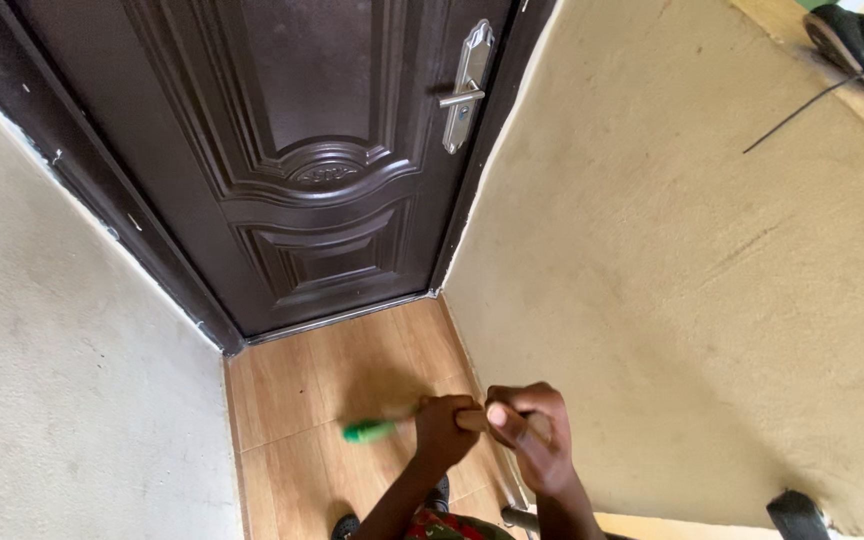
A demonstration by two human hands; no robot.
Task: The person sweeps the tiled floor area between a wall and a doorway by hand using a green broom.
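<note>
Wooden stick (472, 420) with a blurred green end (370, 431), likely a broom or mop handle; head not visible. Judged light, stiff, rigid along its length; best gripped on the bare wood, two hands spaced. It angles low over the wood-pattern floor (352, 370) near the right wall's (692, 280) base. Left hand (442, 432) closed round the shaft just behind the green part; right hand (532, 440) wrapped round the upper end, thumb on top, touching the left. Dark panelled door (302, 150) with silver lever handle (464, 90) ahead. Shoes (392, 515) below.
</note>
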